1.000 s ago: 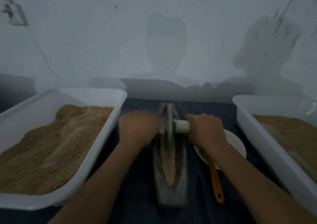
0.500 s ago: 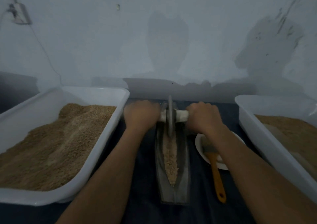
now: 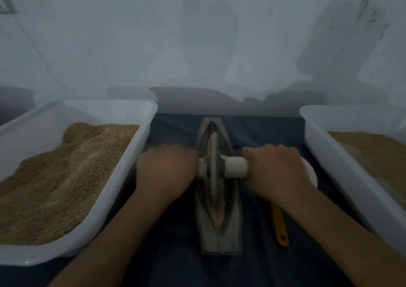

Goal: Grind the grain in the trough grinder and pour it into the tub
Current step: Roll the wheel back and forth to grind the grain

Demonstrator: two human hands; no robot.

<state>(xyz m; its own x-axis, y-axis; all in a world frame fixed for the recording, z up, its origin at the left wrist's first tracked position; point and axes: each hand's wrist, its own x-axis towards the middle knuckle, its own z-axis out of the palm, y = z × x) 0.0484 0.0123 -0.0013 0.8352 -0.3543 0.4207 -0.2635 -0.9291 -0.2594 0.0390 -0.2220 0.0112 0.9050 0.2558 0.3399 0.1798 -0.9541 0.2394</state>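
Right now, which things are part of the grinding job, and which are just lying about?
In use: trough grinder, grinding wheel, grain, left hand, right hand, left tub, right tub.
Lying about: orange-handled brush, white dish.

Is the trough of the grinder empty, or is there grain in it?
Not empty: a strip of grain lies along the trough under the wheel.

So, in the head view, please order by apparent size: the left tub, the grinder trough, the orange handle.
1. left tub, largest
2. grinder trough
3. orange handle, smallest, partly hidden under the right arm
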